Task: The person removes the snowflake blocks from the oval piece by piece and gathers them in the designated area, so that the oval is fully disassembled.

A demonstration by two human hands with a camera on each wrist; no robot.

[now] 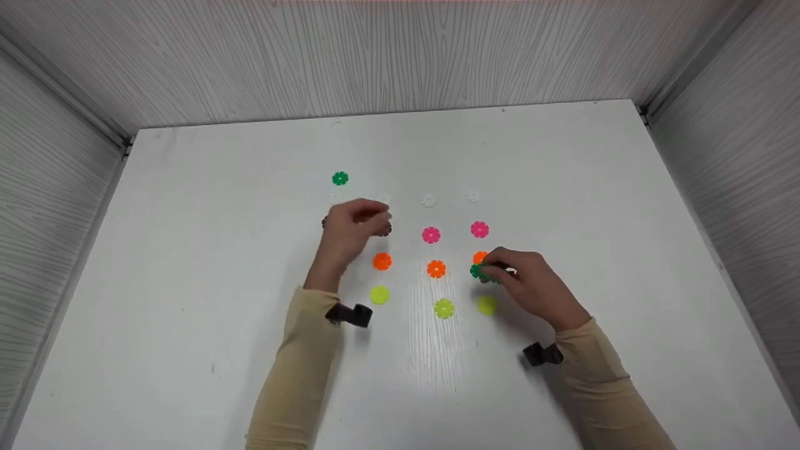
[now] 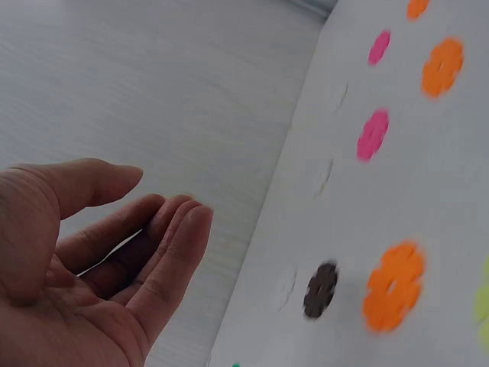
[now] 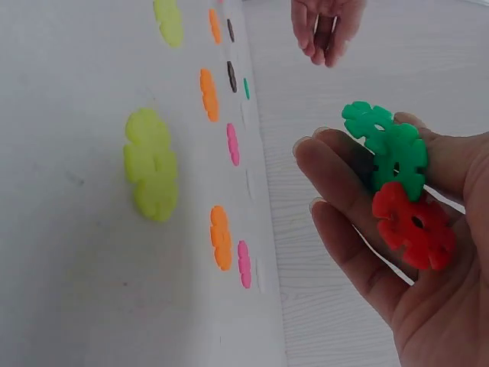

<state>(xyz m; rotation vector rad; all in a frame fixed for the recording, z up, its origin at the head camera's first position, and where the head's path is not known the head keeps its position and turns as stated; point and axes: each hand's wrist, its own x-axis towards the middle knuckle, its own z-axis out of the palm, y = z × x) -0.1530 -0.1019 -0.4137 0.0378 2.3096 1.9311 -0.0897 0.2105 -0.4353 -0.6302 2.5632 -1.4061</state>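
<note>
My right hand (image 1: 531,284) holds several notched plastic discs above the right side of the rows. In the right wrist view, green discs (image 3: 401,157) overlap between thumb and fingers, and a red disc (image 3: 416,229) lies against the palm side. My left hand (image 1: 350,234) hovers over the left part of the rows, its fingers loosely bent and nothing between them. Beneath it, a dark brown disc (image 2: 321,289) lies on the table, partly hidden in the head view. One green disc (image 1: 340,179) lies alone beyond that hand.
On the white table (image 1: 187,281) lie rows of flat discs: white ones (image 1: 429,200), pink ones (image 1: 431,235), orange ones (image 1: 436,269) and yellow-green ones (image 1: 444,309). Pale wood-grain panels (image 1: 400,56) rise at the back and both sides.
</note>
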